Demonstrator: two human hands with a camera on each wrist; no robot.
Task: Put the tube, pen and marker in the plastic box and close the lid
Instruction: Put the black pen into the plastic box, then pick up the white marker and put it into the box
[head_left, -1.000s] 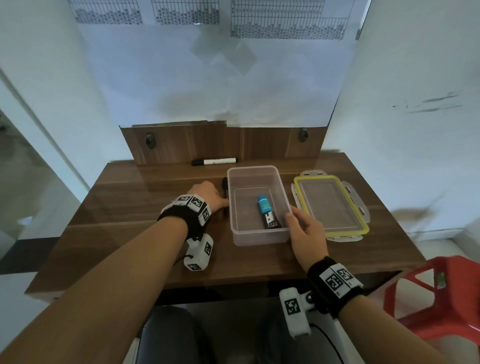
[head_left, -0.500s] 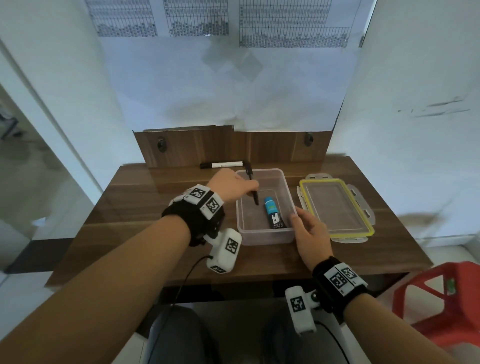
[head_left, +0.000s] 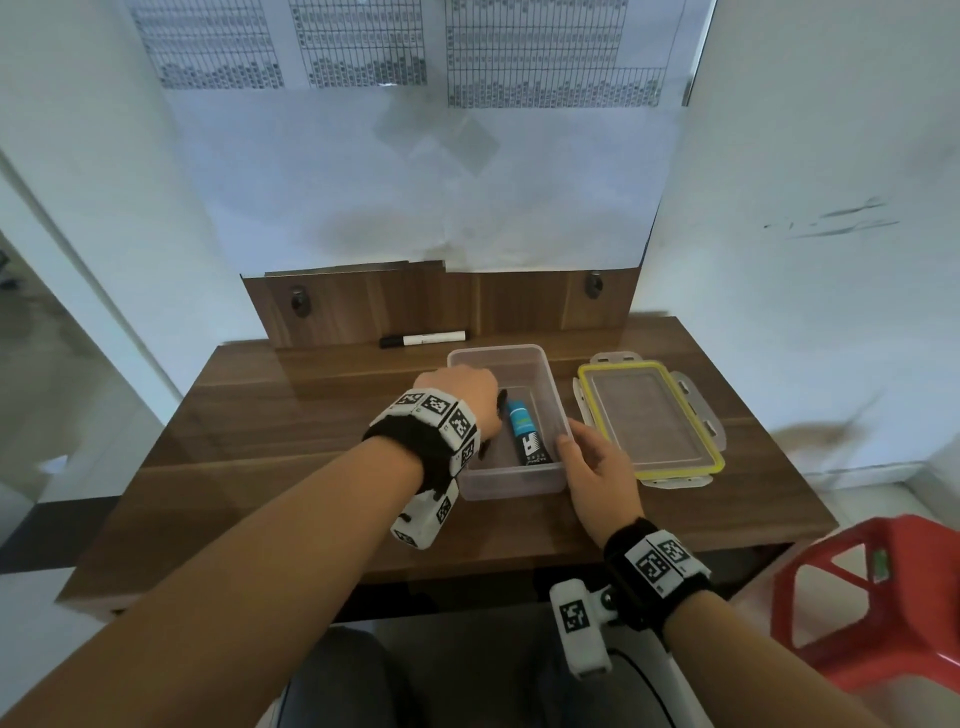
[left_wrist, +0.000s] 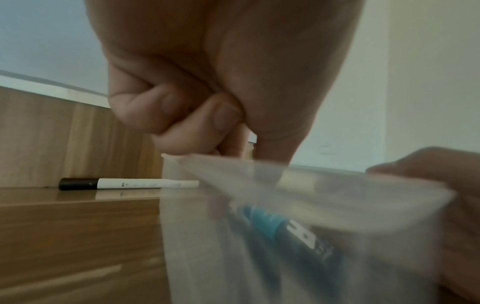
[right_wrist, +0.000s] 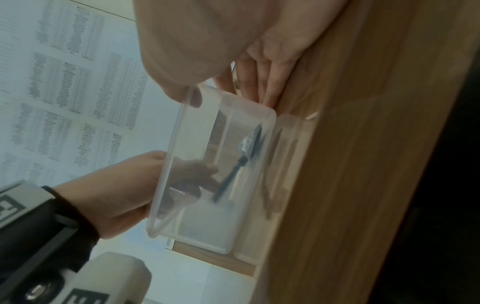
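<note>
The clear plastic box (head_left: 551, 387) stands mid-table with the blue and black tube (head_left: 521, 428) lying inside. My left hand (head_left: 467, 389) reaches down over the box's left wall and pinches the dark pen (head_left: 502, 397), which slants inside beside the tube. Seen through the box wall (right_wrist: 168, 164), the pen (right_wrist: 230, 179) leans by the tube (right_wrist: 250, 144). My right hand (head_left: 587, 452) grips the box's near right corner, thumb over the rim. The black-capped white marker (head_left: 423, 339) lies by the back panel. The yellow-rimmed lid (head_left: 649, 415) rests right of the box.
A wooden back panel (head_left: 441, 301) closes off the table's far side. White walls stand on both sides. A red plastic stool (head_left: 872, 597) sits on the floor at the lower right, beyond the table's front corner.
My left hand took the pen from the table left of the box, lifted it over the rim and lowered it inside. My right hand stayed on the box's corner.
</note>
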